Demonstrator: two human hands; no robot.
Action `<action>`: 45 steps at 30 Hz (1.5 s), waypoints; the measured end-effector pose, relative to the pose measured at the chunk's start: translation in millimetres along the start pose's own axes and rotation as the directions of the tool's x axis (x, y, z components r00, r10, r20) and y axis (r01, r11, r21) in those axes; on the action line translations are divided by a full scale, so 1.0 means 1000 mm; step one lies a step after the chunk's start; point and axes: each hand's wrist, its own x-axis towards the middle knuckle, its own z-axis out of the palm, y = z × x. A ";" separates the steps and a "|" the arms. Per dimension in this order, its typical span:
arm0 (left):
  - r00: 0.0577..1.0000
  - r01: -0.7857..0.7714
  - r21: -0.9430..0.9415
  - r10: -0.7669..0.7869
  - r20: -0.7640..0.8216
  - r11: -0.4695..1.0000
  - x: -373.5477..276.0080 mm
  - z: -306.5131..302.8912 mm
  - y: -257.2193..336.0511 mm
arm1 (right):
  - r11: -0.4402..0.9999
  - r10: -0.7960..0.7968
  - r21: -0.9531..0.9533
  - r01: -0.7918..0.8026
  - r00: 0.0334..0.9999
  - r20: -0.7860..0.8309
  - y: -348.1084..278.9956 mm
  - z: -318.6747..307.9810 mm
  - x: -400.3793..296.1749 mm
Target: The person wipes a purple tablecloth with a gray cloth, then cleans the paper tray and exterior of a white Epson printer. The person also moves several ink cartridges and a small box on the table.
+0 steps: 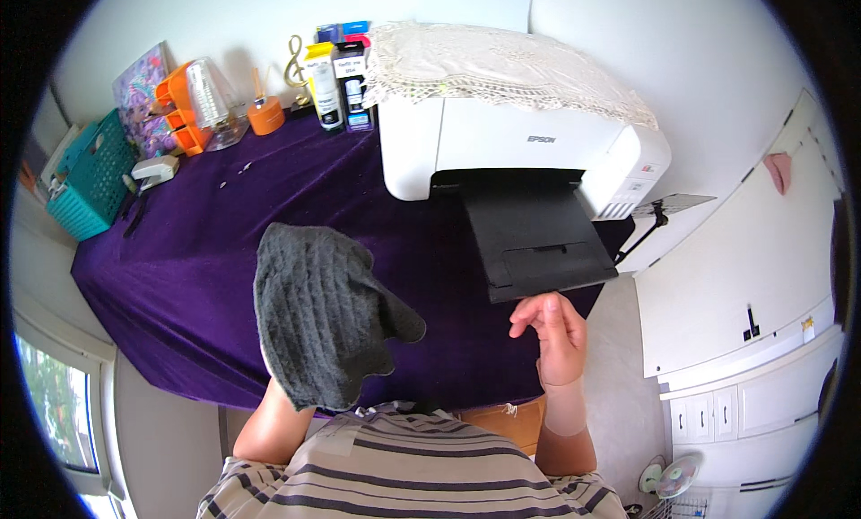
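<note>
A dark grey ribbed cloth point(319, 310) drapes over my left hand and covers it, so its fingers are hidden. Only the left wrist and forearm show below the cloth. My right hand point(555, 327), its fingers bent and no object visible in it, is just below the front edge of the black output tray point(538, 230). Whether the fingertips touch the tray is unclear. The tray extends from a white Epson printer point(511, 142), which has a cream lace cover point(504, 61) on top. Purple velvet cloth point(208, 250) covers the table beneath.
Ink boxes point(336, 88), an orange reed diffuser point(266, 115), an orange organizer point(185, 125), a white stapler point(156, 170) and a teal basket point(94, 176) stand along the back and left. Small scraps point(245, 167) lie on the velvet. A fan point(672, 475) is at lower right.
</note>
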 end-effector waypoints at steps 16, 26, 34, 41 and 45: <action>0.992 0.047 -0.862 -0.077 0.099 -0.505 -0.014 0.024 -0.037 | 0.996 0.092 0.001 -0.092 0.995 0.042 0.016 0.019 0.065; 0.991 0.136 -0.631 0.108 0.083 -0.764 -0.005 0.010 -0.031 | 0.990 0.138 0.026 -0.138 0.990 0.025 0.025 0.023 0.083; 0.982 0.184 -0.586 0.170 0.080 -0.789 0.004 0.008 -0.031 | 0.983 0.181 0.016 -0.181 0.983 -0.002 0.020 0.029 0.095; 0.975 0.220 -0.515 0.210 0.079 -0.829 0.011 0.009 -0.029 | 0.966 0.255 0.041 -0.256 0.966 0.032 0.017 0.039 0.110; 0.971 0.235 -0.490 0.225 0.080 -0.840 0.012 0.009 -0.028 | 0.959 0.276 0.040 -0.279 0.959 0.065 0.015 0.044 0.113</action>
